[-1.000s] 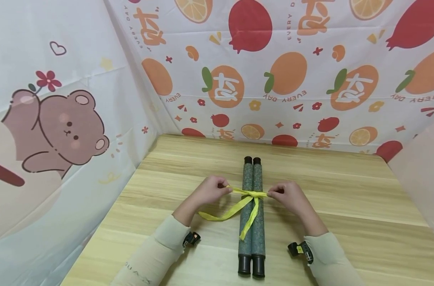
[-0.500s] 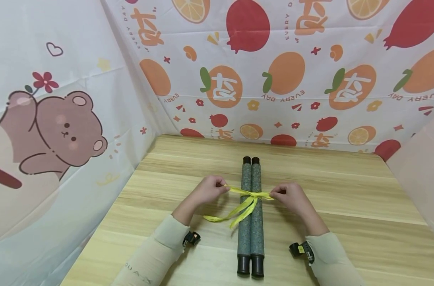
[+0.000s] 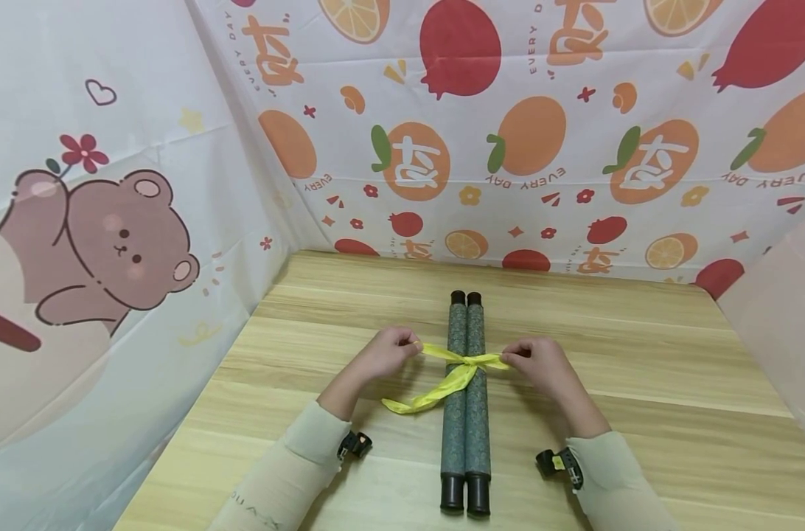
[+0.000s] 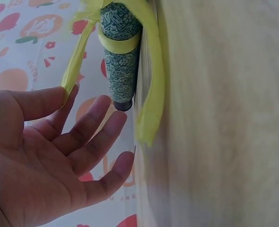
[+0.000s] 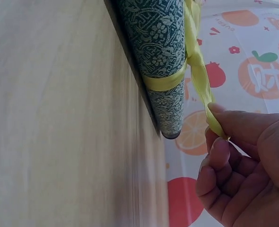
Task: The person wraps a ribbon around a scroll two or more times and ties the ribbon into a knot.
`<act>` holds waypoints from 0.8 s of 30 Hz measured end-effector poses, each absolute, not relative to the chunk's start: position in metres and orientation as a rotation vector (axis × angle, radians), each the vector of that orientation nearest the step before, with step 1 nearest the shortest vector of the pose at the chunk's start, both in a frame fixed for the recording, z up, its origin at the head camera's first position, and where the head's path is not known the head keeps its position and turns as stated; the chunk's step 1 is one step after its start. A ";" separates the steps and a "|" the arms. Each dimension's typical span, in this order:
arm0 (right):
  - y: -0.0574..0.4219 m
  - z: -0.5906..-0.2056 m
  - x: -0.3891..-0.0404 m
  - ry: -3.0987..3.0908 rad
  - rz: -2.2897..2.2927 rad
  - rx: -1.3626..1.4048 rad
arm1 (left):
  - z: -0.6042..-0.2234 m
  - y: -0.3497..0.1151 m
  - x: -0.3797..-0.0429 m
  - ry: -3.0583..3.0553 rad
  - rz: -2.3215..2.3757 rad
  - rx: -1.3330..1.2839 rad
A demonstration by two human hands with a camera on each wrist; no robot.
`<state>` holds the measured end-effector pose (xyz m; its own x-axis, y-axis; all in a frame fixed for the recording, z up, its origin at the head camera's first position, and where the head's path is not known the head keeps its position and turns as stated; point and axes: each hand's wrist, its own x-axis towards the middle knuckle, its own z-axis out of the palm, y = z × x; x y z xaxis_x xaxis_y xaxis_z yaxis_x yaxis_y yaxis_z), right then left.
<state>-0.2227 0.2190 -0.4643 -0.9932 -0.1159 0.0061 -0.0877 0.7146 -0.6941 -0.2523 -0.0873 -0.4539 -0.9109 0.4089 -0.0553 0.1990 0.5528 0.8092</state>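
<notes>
Two green patterned scroll rolls [image 3: 455,428] with black end knobs lie side by side on the table, wrapped by a yellow ribbon [image 3: 457,379] knotted over their middle. My left hand [image 3: 389,352] pinches one ribbon part between thumb and index finger, its other fingers spread in the left wrist view. On the other side my right hand [image 3: 538,361] pinches another part between thumb and fingers, its remaining fingers curled in the right wrist view. Both held parts stretch outward from the knot. One loose tail [image 4: 151,113] droops toward the left onto the table.
The wood-grain table [image 3: 641,354] carries the scrolls. A fruit-print cloth [image 3: 469,147] hangs behind it, and a cloth with a bear picture [image 3: 130,236] hangs at the left. Wrist cameras [image 3: 356,445] are worn over pale sleeves [image 3: 615,472].
My right hand has drawn slightly outward with its ribbon part. The second hanging tail has shortened toward the knot and no longer shows apart from the left one. The scrolls stay put.
</notes>
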 end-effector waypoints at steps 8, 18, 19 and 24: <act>0.222 -0.464 -0.222 2.865 -1.164 -0.179 | -0.451 -0.092 -0.252 2.522 1.289 0.459; 0.227 -0.468 -0.221 2.864 -1.165 -0.158 | -0.451 -0.090 -0.252 2.522 1.277 0.456; 0.228 -0.469 -0.221 2.867 -1.164 -0.158 | -0.451 -0.090 -0.252 2.520 1.280 0.455; 0.231 -0.471 -0.220 2.881 -1.168 -0.166 | -0.453 -0.091 -0.253 2.508 1.293 0.442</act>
<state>-0.2204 0.2309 -0.4713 -0.9939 -0.1094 0.0139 -0.0882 0.7131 -0.6955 -0.2526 -0.0906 -0.4529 -0.9127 0.3935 -0.1099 0.1388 0.5516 0.8225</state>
